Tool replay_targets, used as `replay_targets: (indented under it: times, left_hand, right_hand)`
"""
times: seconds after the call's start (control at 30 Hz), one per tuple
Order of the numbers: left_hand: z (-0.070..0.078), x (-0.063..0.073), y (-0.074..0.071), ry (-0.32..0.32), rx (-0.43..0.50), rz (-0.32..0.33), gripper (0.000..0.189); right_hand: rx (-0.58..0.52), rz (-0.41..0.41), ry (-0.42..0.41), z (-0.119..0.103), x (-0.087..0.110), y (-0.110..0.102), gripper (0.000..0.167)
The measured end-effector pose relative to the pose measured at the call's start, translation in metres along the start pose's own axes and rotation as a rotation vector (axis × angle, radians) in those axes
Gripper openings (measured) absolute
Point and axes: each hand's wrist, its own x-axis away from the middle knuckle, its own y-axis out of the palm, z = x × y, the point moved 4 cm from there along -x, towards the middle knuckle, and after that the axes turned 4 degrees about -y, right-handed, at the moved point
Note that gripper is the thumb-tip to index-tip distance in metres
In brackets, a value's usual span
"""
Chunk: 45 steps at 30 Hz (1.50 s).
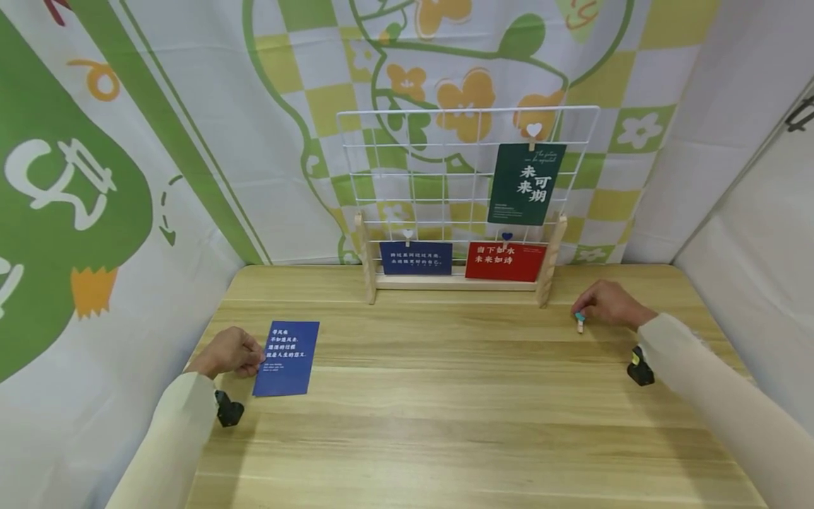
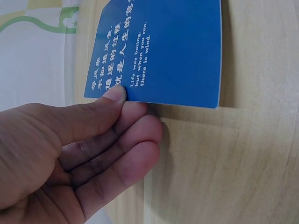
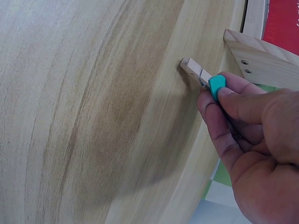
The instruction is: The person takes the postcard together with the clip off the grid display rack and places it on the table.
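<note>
My left hand [image 1: 232, 352] pinches the left edge of a blue card [image 1: 287, 360] between thumb and fingers. White lettering covers the card, and in the left wrist view [image 2: 177, 56] it casts a shadow on the wood. At the right, my right hand [image 1: 607, 304] holds a small wooden clothespin [image 1: 580, 325] by its teal-topped end. The right wrist view shows the clothespin's [image 3: 194, 68] wooden tip pointing away from the fingers, over the tabletop.
A white wire grid [image 1: 439, 170] in a wooden stand [image 1: 369, 261] stands at the table's back. Clipped on it hang a green card [image 1: 526, 185], a small blue card [image 1: 416, 259] and a red card [image 1: 509, 265]. A patterned curtain [image 1: 318, 42] hangs behind the table [image 1: 445, 424].
</note>
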Motion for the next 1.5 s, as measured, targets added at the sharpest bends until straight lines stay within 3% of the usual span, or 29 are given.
replay_targets:
  times: [0.47, 1.1, 1.5]
  left_hand:
    - [0.002, 0.0, -0.005, -0.018, -0.069, -0.026, 0.01]
    - [-0.001, 0.0, -0.006, -0.041, -0.138, -0.038, 0.01]
    - [-0.002, 0.001, -0.007, -0.109, -0.159, -0.032, 0.015]
  right_hand:
    - [-0.009, 0.009, 0.006, -0.003, -0.001, -0.001, 0.009]
    - [0.037, 0.098, -0.008, -0.004, 0.003, 0.009, 0.011]
    - [0.062, 0.168, 0.005, -0.007, 0.006, 0.014, 0.009]
